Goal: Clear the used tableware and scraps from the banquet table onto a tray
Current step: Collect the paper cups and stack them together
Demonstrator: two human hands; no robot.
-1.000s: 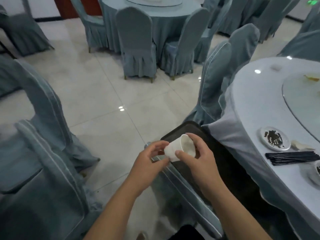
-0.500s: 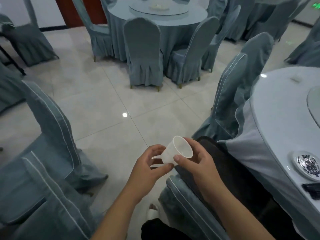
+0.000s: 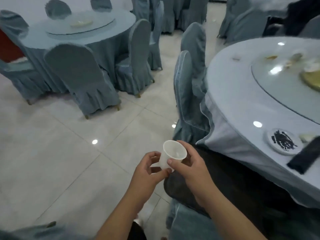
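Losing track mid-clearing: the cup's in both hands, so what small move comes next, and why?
Probably lower the white cup onto the dark tray. The left hand and right hand both hold it upright, it looks empty, and the tray's bare surface lies just below and to its right.

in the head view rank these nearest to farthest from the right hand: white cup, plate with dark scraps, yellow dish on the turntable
1. white cup: held in the grip of the right hand, at its left.
2. plate with dark scraps: near edge of the table, off to the right.
3. yellow dish: on the turntable, far right and farther back.
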